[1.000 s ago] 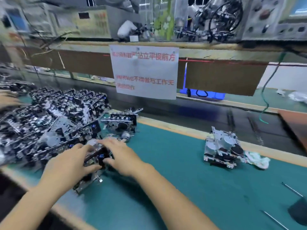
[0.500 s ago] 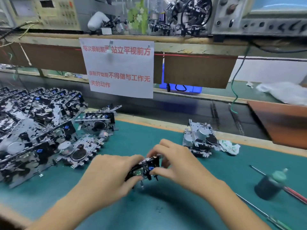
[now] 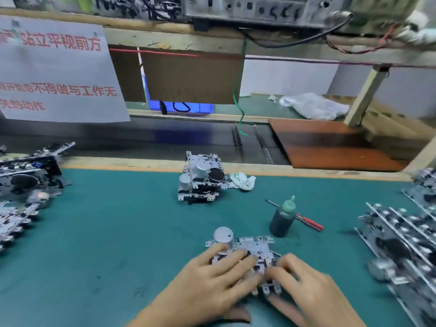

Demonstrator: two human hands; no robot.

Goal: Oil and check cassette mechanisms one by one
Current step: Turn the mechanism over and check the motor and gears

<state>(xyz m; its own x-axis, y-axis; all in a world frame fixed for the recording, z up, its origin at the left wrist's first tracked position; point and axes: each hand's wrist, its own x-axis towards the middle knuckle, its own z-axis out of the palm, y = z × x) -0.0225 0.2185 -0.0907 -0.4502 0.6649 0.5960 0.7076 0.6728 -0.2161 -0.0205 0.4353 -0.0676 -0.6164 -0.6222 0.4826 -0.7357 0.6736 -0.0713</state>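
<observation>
A metal cassette mechanism with a round silver motor lies flat on the green mat in front of me. My left hand covers its left half, fingers laid across the top and thumb under the near edge. My right hand holds its right near corner with curled fingers. A dark oil bottle with a green nozzle stands just behind the mechanism. A red-handled tool lies behind the bottle.
A small stack of mechanisms sits at the mat's far edge beside a crumpled cloth. Piles of mechanisms lie at the left and at the right. A paper notice hangs at the back left.
Both hands took one mechanism from the left pile, carried it to the right across the mat and set it down flat near the oil bottle. My view swung right with them.
</observation>
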